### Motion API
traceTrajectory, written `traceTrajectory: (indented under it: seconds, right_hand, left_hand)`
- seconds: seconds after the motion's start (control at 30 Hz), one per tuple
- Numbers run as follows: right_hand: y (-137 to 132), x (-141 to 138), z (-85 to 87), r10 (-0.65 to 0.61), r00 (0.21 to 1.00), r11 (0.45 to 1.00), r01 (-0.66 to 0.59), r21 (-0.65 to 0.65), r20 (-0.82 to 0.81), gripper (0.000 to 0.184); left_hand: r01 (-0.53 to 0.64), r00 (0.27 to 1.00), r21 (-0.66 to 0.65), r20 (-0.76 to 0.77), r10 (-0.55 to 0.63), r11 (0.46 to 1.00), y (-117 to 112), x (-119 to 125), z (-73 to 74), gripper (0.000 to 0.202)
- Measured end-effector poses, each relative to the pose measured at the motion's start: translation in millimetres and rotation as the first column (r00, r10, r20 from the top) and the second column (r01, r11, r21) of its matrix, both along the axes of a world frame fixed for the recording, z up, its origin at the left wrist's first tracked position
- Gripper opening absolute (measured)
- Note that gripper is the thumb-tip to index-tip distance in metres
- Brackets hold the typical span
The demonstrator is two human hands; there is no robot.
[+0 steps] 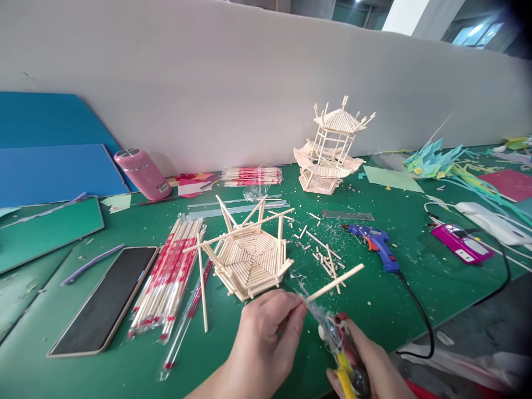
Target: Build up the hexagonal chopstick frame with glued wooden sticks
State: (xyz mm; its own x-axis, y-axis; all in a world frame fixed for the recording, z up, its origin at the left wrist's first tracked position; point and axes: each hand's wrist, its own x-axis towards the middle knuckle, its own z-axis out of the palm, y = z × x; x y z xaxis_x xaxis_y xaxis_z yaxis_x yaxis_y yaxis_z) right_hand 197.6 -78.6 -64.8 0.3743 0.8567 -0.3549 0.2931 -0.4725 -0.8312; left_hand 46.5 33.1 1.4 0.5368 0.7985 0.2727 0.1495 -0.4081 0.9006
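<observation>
My left hand (266,338) pinches one end of a short wooden stick (334,282) that points up and right over the green table (374,310). My right hand (369,368) is closed round a cutting tool with red and yellow handles (347,357), its tip next to the stick's held end. Just beyond my hands stands a half-built hexagonal stick frame (247,257) with slanting sticks rising from it. Cut stick pieces (326,260) lie to its right.
A finished stick pagoda (330,152) stands at the back by the white wall. A blue glue gun (380,246) with a black cord lies right of the pieces. Packs of chopsticks (168,280), a phone (106,302), a pink bottle (141,173) and coloured paper lie around.
</observation>
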Motion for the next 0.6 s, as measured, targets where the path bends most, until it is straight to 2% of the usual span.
traceTrajectory:
  seconds: [0.03,0.07,0.1,0.17,0.2,0.23,0.27,0.3,0.33,0.4,0.43,0.47,0.5,0.53,0.57,0.6]
  right_hand:
    - [0,-1,3.6,0.004,1.000,1.000,-0.004,-0.006,-0.012,0.036]
    - [0,-2,6.7,0.013,1.000,1.000,-0.013,-0.005,-0.018,0.041]
    - [0,-2,9.0,0.020,1.000,1.000,-0.020,-0.006,-0.023,0.043]
    - [-1,-3,10.5,0.016,0.999,1.000,-0.017,-0.017,-0.033,0.038]
    - [-2,-3,9.8,0.008,0.999,0.999,-0.009,-0.031,-0.039,0.033]
    - [-2,-3,8.3,-0.005,0.999,0.999,0.003,-0.052,-0.049,0.028]
    - [-1,-2,6.4,-0.024,0.998,0.996,0.018,-0.082,-0.065,0.024]
    - [0,-2,4.4,-0.045,0.995,0.993,0.035,-0.115,-0.086,0.023]
    - [1,-1,2.6,-0.064,0.992,0.989,0.048,-0.142,-0.107,0.025]
    - [3,-1,0.5,-0.094,0.986,0.984,0.071,-0.166,-0.138,0.028]
    - [4,-2,0.6,-0.104,0.984,0.983,0.079,-0.163,-0.146,0.025]
    - [4,-3,1.5,-0.106,0.983,0.985,0.083,-0.149,-0.150,0.023]
    - [4,-3,3.1,-0.100,0.984,0.988,0.080,-0.131,-0.149,0.027]
    - [3,-4,5.2,-0.084,0.987,0.992,0.069,-0.110,-0.138,0.034]
    - [1,-5,7.4,-0.058,0.992,0.996,0.049,-0.080,-0.114,0.040]
    - [0,-5,9.5,-0.024,0.997,0.999,0.021,-0.042,-0.078,0.046]
  left_hand:
    - [0.019,1.000,-0.051,0.012,-0.018,0.999,1,-1,-0.2,0.023]
    - [0.065,0.998,-0.160,0.020,-0.063,0.985,2,-2,0.1,0.023]
    - [0.121,0.993,-0.299,0.030,-0.117,0.946,5,-3,0.9,0.024]
    - [0.226,0.972,-0.552,0.076,-0.222,0.803,12,-6,3.1,0.024]
    - [0.262,0.961,-0.631,0.102,-0.256,0.730,14,-7,4.1,0.025]
    - [0.280,0.954,-0.677,0.118,-0.276,0.680,16,-7,4.8,0.026]
    - [0.280,0.953,-0.696,0.117,-0.281,0.661,17,-7,5.2,0.027]
    - [0.263,0.957,-0.689,0.098,-0.272,0.675,17,-6,5.3,0.027]
    - [0.230,0.966,-0.651,0.061,-0.252,0.723,16,-5,5.1,0.027]
    - [0.130,0.986,-0.473,-0.032,-0.165,0.871,11,-3,4.4,0.027]
    - [0.088,0.991,-0.370,-0.060,-0.119,0.925,9,-2,4.1,0.027]
    - [0.066,0.994,-0.302,-0.067,-0.091,0.951,7,-2,3.9,0.027]
    - [0.071,0.994,-0.291,-0.055,-0.091,0.954,6,-2,3.9,0.028]
    - [0.101,0.992,-0.341,-0.033,-0.119,0.935,6,-2,4.1,0.029]
    - [0.145,0.987,-0.430,0.003,-0.159,0.891,7,-3,4.5,0.029]
    - [0.195,0.979,-0.532,0.049,-0.200,0.824,9,-4,4.9,0.028]
